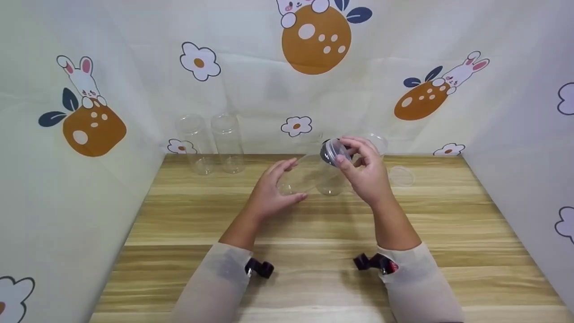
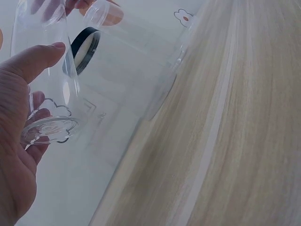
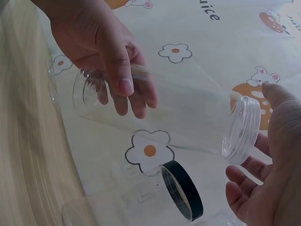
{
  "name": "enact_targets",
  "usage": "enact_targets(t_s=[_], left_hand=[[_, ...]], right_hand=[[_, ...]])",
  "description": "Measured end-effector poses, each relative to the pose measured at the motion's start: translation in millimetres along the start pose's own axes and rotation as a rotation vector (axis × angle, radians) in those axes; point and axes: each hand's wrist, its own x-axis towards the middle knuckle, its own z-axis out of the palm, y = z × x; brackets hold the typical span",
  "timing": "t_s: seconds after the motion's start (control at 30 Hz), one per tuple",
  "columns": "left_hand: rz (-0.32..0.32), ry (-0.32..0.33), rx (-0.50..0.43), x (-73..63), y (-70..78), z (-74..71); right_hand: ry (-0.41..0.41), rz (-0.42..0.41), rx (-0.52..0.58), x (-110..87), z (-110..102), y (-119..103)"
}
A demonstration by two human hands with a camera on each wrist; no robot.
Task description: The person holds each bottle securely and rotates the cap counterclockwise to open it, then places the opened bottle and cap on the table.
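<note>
A clear plastic jar (image 3: 183,113) is held aslant between both hands, its threaded mouth (image 3: 242,129) at the right and its base at the left. My left hand (image 1: 271,190) holds the base end, thumb on the near side and fingers beyond. At the other end, my right hand (image 1: 370,179) grips the mouth between thumb and fingers. Just behind it stands another clear jar (image 1: 331,185) with a black band (image 3: 183,190) round its top; the held jar partly covers it in the head view.
Two clear jars, one (image 1: 197,146) left of the other (image 1: 228,146), stand at the table's back left. A clear round lid (image 1: 402,176) lies right of my right hand. Behind that hand shows another clear rim (image 1: 377,141). Patterned cloth (image 1: 251,89) walls off the wooden table (image 1: 309,269).
</note>
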Motion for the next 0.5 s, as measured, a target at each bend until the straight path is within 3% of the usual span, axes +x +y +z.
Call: enact_targets(t_s=[0.27, 0.5], left_hand=[[-0.005, -0.002, -0.009, 0.2, 1.0, 0.7], [-0.007, -0.003, -0.009, 0.0, 1.4, 0.2]], right_hand=[[0.0, 0.079, -0.046, 0.2, 0.5, 0.3], [-0.028, -0.01, 0.027, -1.7, 0.7, -1.9]])
